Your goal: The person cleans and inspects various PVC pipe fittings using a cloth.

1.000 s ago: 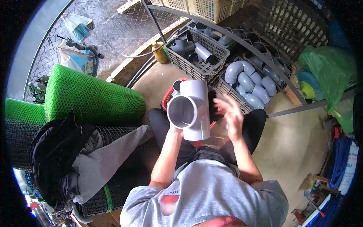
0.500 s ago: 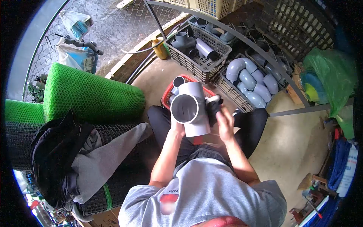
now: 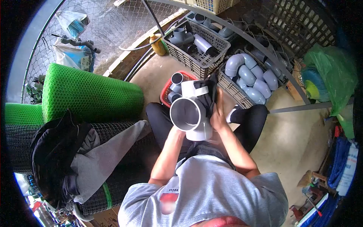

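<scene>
A large grey pipe tee [image 3: 199, 130] is held over my lap, its round opening facing up. My left hand [image 3: 177, 130] is under its left side, mostly hidden by the fitting. A black cloth with a white strip [image 3: 207, 96] lies against the tee's right side and upper part. My right hand [image 3: 218, 115] presses this cloth to the tee, its fingers partly covered by the cloth. Just beyond the tee, a red basket [image 3: 165, 92] on the floor holds grey fittings.
Grey crates [image 3: 189, 56] with pipe fittings stand ahead and to the right. Green mesh rolls [image 3: 90, 90] and a dark jacket [image 3: 53, 159] are on the left. A yellow bottle [image 3: 157, 45] stands by the fence. Green plastic [image 3: 329, 75] hangs at the right.
My right hand has moved inward and up against the tee. The black cloth now spreads over the tee's upper right side, with its white strip across the fitting. The tee has tilted slightly.
</scene>
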A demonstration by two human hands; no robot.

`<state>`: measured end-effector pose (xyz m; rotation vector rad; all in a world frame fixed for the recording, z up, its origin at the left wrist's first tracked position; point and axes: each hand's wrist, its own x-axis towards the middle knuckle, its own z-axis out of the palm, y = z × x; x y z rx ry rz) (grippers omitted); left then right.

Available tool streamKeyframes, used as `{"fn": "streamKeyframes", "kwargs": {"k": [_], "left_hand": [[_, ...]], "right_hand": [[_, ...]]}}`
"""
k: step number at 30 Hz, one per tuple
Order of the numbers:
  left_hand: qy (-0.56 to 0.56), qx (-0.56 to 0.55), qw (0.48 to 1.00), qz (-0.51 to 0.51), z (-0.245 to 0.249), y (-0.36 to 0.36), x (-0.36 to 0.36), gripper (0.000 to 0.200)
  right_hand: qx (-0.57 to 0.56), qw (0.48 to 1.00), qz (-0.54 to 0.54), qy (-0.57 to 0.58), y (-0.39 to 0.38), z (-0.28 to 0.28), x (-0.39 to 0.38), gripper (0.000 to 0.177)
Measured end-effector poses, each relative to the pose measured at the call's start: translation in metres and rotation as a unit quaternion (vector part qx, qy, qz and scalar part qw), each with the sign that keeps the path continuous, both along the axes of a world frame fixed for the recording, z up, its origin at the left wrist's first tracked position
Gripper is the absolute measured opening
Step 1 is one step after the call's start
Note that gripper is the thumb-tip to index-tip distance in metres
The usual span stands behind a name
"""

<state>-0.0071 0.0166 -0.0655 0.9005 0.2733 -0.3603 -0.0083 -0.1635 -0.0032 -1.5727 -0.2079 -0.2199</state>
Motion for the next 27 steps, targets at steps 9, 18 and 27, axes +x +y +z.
{"fn": "streamKeyframes", "kwargs": {"k": [9,18,27], "left_hand": [[-0.053,0.017,0.998,-0.02,0.001,-0.008,0.01,0.041],[0.007,-0.058,0.993,0.099,0.022,-0.008,0.012,0.06],[-0.058,0.041,0.981,0.18,0.064,-0.025,0.014,0.052]], "right_hand": [[-0.09,0.989,0.099,-0.058,-0.001,0.02,-0.013,0.063],[0.05,0.983,0.061,0.166,0.004,-0.054,-0.022,0.047],[-0.183,0.981,0.049,-0.051,-0.008,-0.026,-0.034,0.041]]}}
